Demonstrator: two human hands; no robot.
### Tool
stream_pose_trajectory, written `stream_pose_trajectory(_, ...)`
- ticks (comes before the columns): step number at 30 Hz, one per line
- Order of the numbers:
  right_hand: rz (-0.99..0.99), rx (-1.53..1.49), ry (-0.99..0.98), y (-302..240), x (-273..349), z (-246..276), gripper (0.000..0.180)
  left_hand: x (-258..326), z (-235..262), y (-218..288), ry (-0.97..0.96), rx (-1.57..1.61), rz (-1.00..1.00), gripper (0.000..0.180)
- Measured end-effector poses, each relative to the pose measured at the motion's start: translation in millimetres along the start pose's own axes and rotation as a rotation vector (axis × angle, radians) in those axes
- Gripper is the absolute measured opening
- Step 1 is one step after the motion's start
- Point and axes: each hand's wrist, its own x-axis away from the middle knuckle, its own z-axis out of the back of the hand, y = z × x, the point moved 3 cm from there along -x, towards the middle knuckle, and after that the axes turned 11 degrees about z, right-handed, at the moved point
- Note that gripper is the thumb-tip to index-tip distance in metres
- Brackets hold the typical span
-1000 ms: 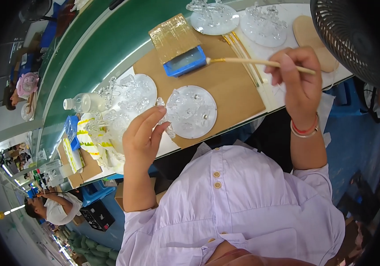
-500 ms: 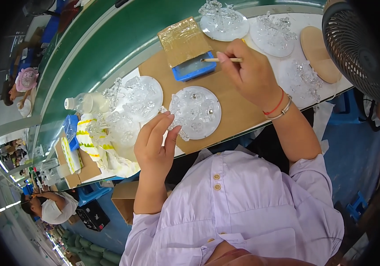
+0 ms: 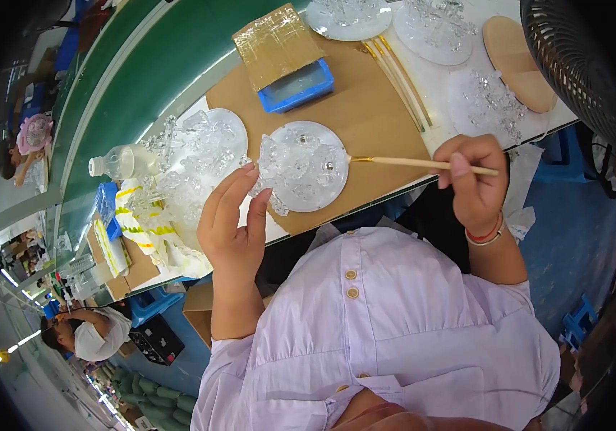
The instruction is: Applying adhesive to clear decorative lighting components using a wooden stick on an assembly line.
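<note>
Left hand point(image 3: 232, 226) is up at the near edge of the bench, fingers mostly straight and loosely open, fingertips just touching the rim of the clear disc point(image 3: 306, 167), not really gripping anything. Right hand point(image 3: 475, 183) is closed around a thin wooden stick point(image 3: 423, 164), whose tip meets the disc's right edge.

Biggest thing around is the green conveyor point(image 3: 143, 79) running diagonally behind the bench, with other workers further down the line on the left. Then the white bench point(image 3: 466, 108) with a brown cardboard sheet point(image 3: 365, 115) laid over it, and a black fan point(image 3: 581, 57) at top right.

The disc sits on the cardboard near the front edge. It's round, see-through, with chunky clear crystal-like bits standing on it. More discs like it lie left and along the back. A blue tray point(image 3: 297, 86) is behind it, spare sticks point(image 3: 398, 79) to the right.
</note>
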Motion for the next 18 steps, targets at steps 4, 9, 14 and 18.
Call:
stream_pose_trajectory(4,-0.106,0.027,-0.069,12.3,17.1,-8.3,0.009,1.1,0.6,1.3,-0.016,-0.016,0.026,0.029)
stream_pose_trajectory(9,-0.095,0.074,-0.109,20.5,20.2,-13.9,0.010,3.9,-0.6,0.8,-0.022,-0.019,0.030,0.030)
stream_pose_trajectory(14,-0.060,0.107,-0.124,20.6,17.9,-15.3,0.010,4.2,0.9,2.2,-0.008,-0.029,0.021,0.029)
stream_pose_trajectory(18,-0.059,0.165,-0.150,22.2,15.6,-15.6,0.009,4.0,0.2,1.9,-0.009,-0.023,0.021,0.029)
